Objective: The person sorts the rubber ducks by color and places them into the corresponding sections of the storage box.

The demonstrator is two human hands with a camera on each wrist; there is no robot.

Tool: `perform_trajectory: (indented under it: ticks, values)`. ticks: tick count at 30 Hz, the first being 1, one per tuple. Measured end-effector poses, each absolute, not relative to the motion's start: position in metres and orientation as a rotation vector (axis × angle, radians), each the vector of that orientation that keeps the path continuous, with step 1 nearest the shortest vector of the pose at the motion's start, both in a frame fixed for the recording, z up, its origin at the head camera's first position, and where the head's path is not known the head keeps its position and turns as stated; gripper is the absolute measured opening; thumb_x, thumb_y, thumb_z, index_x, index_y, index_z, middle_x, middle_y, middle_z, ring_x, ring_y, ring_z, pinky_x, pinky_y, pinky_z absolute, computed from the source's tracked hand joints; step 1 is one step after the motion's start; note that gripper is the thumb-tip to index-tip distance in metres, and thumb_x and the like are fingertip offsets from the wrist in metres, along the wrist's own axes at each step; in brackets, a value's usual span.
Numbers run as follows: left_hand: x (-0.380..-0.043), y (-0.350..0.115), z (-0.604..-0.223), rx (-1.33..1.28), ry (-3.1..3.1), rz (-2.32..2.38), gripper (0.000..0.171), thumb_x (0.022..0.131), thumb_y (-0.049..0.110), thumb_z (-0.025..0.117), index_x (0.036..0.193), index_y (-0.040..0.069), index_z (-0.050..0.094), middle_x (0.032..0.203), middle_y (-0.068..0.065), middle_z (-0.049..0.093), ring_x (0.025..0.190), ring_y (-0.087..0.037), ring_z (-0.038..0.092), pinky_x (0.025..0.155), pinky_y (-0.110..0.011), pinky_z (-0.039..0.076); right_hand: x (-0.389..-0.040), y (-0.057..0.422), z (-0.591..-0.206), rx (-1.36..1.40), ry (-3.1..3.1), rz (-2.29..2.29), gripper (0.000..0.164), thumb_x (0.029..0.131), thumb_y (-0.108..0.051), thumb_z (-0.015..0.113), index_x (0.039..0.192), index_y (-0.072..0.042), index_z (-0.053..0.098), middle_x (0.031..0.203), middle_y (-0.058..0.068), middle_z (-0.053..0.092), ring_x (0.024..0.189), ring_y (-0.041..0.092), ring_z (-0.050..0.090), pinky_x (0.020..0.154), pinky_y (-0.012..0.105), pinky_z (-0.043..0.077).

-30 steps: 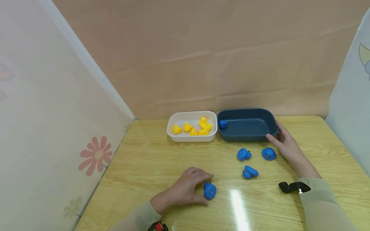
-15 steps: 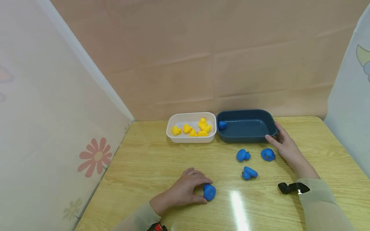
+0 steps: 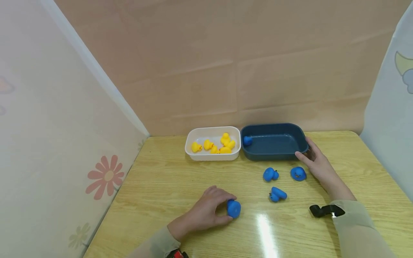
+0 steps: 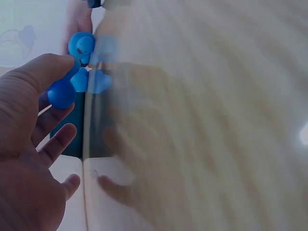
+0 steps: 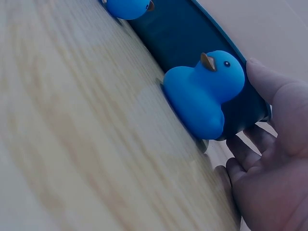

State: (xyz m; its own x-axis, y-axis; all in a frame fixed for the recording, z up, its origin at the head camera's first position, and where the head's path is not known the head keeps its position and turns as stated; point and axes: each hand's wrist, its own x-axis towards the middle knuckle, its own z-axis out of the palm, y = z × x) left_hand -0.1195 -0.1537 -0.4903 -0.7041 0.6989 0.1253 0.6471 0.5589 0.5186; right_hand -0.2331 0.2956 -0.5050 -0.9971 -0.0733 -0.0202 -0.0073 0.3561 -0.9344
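Left hand (image 3: 206, 210) pinches toy (image 3: 234, 209) | right (image 3: 318, 166) grips navy tray (image 3: 278, 145): likely duck (image 3: 247, 141) | white tray (image 3: 211, 157): ducks (image 3: 195, 147)

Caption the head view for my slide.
Left hand pinches a blue toy duck; right hand holds a navy rounded tray beside a white rounded tray of yellow toy ducks.

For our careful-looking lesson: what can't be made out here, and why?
- Head view: held blue duck, face hidden by its body.
- Head view: red-and-black wrist item, cut off by bottom edge.
- Left wrist view: yellow ducks, hidden behind the white tray.
- Right wrist view: upper blue duck, cut off by top edge.
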Motion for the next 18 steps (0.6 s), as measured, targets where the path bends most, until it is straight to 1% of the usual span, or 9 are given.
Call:
perform_trajectory:
  ticks: [7, 10, 14, 17, 18]
  values:
    - [-0.128, -0.141, -0.479, 1.017, 2.765, 1.033, 0.057, 0.095, 0.027, 0.091, 0.146, 0.017, 0.068, 0.139, 0.013, 0.070, 0.130, -0.011, 0.058, 0.126, -0.057, 0.036, -0.233, 0.296, -0.506, -0.065, 2.544, -1.741, 0.097, 0.115, -0.048, 0.059, 0.176, -0.027, -0.012, 0.181, 0.024, -0.003, 0.162, 0.059, 0.005, 0.127, 0.074, 0.008]
    - [-0.134, -0.136, -0.474, 0.954, 2.804, 1.110, 0.057, 0.094, 0.023, 0.092, 0.146, 0.015, 0.068, 0.140, 0.009, 0.070, 0.129, -0.014, 0.058, 0.125, -0.054, 0.037, -0.233, 0.296, -0.508, -0.065, 2.554, -1.736, 0.096, 0.115, -0.047, 0.059, 0.176, -0.027, -0.012, 0.181, 0.025, -0.003, 0.162, 0.059, 0.006, 0.127, 0.074, 0.009]
    - [-0.141, -0.129, -0.466, 0.846, 2.851, 1.202, 0.057, 0.094, 0.020, 0.091, 0.146, 0.015, 0.068, 0.141, 0.004, 0.069, 0.131, -0.019, 0.059, 0.119, -0.050, 0.045, -0.235, 0.297, -0.508, -0.071, 2.562, -1.739, 0.096, 0.115, -0.047, 0.059, 0.177, -0.027, -0.011, 0.181, 0.024, -0.001, 0.161, 0.060, 0.007, 0.127, 0.074, 0.010]
    - [-0.146, -0.125, -0.462, 0.748, 2.872, 1.257, 0.056, 0.096, 0.020, 0.089, 0.147, 0.017, 0.067, 0.141, 0.005, 0.069, 0.132, -0.022, 0.060, 0.114, -0.048, 0.051, -0.235, 0.296, -0.508, -0.082, 2.557, -1.750, 0.096, 0.115, -0.047, 0.059, 0.177, -0.027, -0.010, 0.182, 0.023, 0.000, 0.161, 0.060, 0.009, 0.126, 0.075, 0.011]
    - [-0.148, -0.124, -0.461, 0.718, 2.877, 1.271, 0.056, 0.096, 0.021, 0.088, 0.148, 0.017, 0.066, 0.141, 0.005, 0.068, 0.132, -0.023, 0.060, 0.114, -0.048, 0.051, -0.235, 0.296, -0.508, -0.084, 2.552, -1.754, 0.096, 0.115, -0.047, 0.059, 0.177, -0.027, -0.010, 0.182, 0.023, 0.000, 0.162, 0.059, 0.009, 0.126, 0.075, 0.012]
